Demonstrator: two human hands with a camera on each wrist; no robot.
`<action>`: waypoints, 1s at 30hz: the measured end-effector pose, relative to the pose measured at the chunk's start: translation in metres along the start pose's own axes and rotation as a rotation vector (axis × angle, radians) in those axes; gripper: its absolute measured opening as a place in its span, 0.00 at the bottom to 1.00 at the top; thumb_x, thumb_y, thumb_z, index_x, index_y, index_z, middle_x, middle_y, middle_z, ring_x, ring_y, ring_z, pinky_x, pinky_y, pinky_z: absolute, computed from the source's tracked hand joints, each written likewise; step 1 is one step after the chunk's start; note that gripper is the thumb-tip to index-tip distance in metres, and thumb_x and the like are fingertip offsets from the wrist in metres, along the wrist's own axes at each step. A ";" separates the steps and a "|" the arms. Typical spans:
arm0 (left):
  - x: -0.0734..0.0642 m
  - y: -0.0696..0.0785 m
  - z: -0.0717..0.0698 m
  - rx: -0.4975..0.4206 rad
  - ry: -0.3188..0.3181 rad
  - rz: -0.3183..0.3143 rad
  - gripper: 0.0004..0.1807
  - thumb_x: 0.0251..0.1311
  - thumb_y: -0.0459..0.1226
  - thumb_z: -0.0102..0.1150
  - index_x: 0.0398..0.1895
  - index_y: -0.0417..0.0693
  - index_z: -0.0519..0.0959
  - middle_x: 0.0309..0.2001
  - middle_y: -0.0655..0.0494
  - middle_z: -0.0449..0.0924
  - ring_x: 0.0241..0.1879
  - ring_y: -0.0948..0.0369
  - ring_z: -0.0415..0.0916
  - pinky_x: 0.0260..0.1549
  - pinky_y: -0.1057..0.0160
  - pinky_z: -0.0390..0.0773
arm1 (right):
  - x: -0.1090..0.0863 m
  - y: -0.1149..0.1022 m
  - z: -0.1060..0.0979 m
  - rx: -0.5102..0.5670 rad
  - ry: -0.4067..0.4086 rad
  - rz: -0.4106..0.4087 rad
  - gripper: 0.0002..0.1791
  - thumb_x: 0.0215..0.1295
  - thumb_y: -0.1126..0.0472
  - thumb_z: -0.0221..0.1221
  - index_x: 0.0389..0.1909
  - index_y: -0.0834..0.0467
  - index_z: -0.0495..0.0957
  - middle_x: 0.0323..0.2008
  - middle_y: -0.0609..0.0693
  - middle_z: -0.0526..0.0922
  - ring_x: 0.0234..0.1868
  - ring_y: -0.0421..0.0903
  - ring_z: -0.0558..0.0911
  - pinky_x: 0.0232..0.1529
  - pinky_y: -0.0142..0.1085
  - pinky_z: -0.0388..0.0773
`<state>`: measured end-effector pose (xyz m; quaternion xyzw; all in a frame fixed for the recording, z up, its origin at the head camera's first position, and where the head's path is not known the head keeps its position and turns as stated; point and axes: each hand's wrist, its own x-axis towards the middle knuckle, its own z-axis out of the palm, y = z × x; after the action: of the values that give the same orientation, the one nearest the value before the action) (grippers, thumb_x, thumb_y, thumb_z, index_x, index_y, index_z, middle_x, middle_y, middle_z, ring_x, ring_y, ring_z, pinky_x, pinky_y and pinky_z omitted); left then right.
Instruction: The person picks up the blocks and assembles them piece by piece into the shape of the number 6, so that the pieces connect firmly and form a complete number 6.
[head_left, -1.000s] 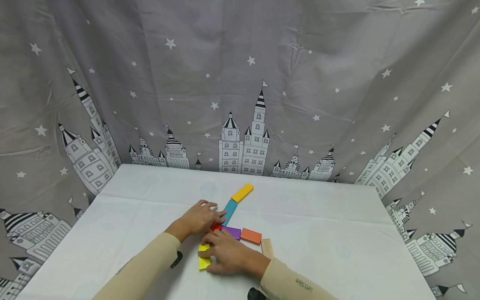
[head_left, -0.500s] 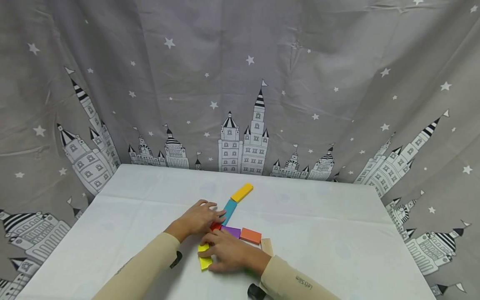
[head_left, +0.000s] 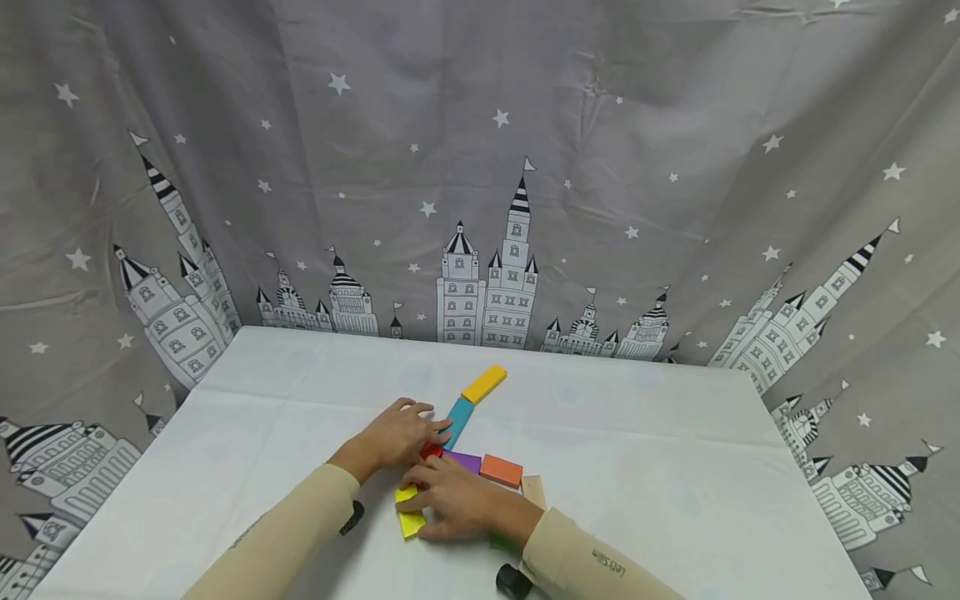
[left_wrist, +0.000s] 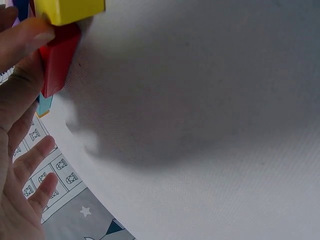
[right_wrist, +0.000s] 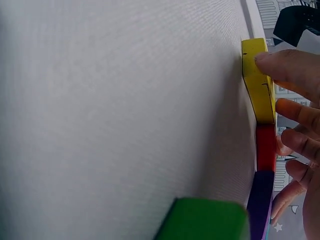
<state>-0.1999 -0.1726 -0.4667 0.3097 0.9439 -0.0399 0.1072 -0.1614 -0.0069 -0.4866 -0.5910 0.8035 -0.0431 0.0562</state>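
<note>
A bright yellow block (head_left: pixel 411 523) lies at the near left end of a bent line of coloured blocks. My right hand (head_left: pixel 461 504) pinches it, the thumb on its near side and fingers over its top. Beyond it is a red block (left_wrist: pixel 60 65), mostly covered by my hands in the head view. My left hand (head_left: pixel 397 433) holds this red block, with a finger reaching over the light blue block (head_left: pixel 461 414). In the right wrist view, the yellow block's end meets the red one, and a purple block (right_wrist: pixel 260 200) follows.
An amber block (head_left: pixel 484 384) extends the line at the back. Right of the purple one lie an orange block (head_left: pixel 501 471) and a plain wooden block (head_left: pixel 533 492). A green block (right_wrist: pixel 205 220) sits partly under my right wrist. A printed grey curtain (head_left: pixel 600 167) hangs behind the white table (head_left: pixel 675 467).
The near end of the yellow block has swung slightly to the right with my right hand. More of the green block shows beneath the right wrist. My left hand stays put.
</note>
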 end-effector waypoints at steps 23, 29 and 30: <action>0.002 0.003 -0.002 0.018 -0.032 -0.014 0.33 0.50 0.50 0.70 0.63 0.64 0.74 0.66 0.65 0.69 0.69 0.52 0.60 0.66 0.46 0.58 | -0.093 0.027 -0.024 0.104 -0.098 -0.013 0.19 0.58 0.46 0.67 0.51 0.39 0.83 0.60 0.38 0.74 0.59 0.39 0.68 0.60 0.38 0.67; 0.002 0.003 -0.001 -0.003 -0.036 -0.023 0.33 0.50 0.50 0.70 0.63 0.64 0.74 0.66 0.65 0.69 0.70 0.52 0.58 0.67 0.45 0.57 | -0.109 0.028 -0.025 0.117 -0.116 -0.067 0.20 0.54 0.48 0.70 0.50 0.38 0.83 0.59 0.37 0.75 0.58 0.37 0.69 0.60 0.36 0.67; 0.003 0.003 -0.001 -0.002 -0.036 -0.025 0.33 0.50 0.50 0.70 0.63 0.64 0.74 0.66 0.65 0.69 0.70 0.52 0.58 0.67 0.45 0.56 | -0.111 0.028 -0.025 0.111 -0.123 -0.075 0.20 0.55 0.49 0.70 0.51 0.38 0.83 0.59 0.36 0.75 0.58 0.37 0.69 0.60 0.35 0.66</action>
<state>-0.2002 -0.1684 -0.4662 0.2972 0.9457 -0.0456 0.1238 -0.1585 0.1074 -0.4609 -0.6184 0.7721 -0.0531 0.1364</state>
